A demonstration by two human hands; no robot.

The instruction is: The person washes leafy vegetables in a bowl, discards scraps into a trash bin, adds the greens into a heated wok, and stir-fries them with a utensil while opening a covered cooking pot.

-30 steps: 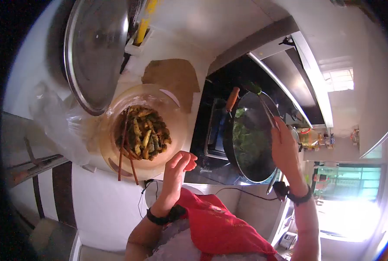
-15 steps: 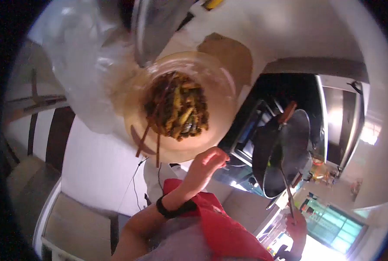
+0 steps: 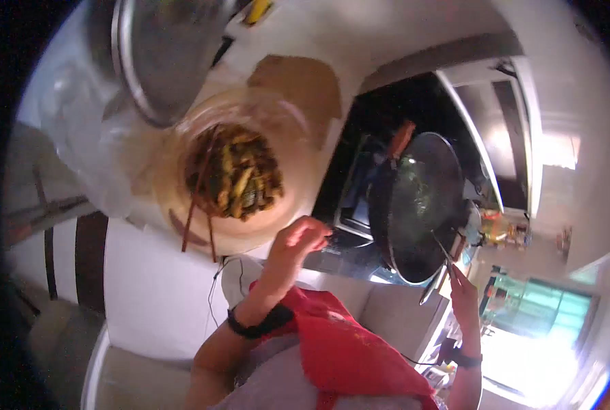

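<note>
A dark wok [image 3: 424, 205] with a wooden grip sits on the black stove, some green leaves [image 3: 418, 191] and steam inside it. My right hand [image 3: 462, 294] is closed on the handle of a metal utensil [image 3: 443, 247] whose far end reaches over the wok's near side. Bent at the fingers, my left hand [image 3: 295, 249] hangs between the stove and a large bowl [image 3: 295, 178]; whether it holds anything is unclear. Browned food pieces [image 3: 233, 171] fill part of the bowl, and two brown chopsticks [image 3: 190, 217] lean in it over the rim.
A big metal lid [image 3: 172, 61] stands behind the bowl at upper left, beside a clear plastic bag [image 3: 79, 137]. Brown cardboard [image 3: 301, 92] lies behind the bowl. Bottles [image 3: 503, 232] stand beyond the wok, near a bright window.
The utensil has gone from the wok's far rim toward its near side with my right hand. The view has turned and swung back. My left hand keeps its bent pose.
</note>
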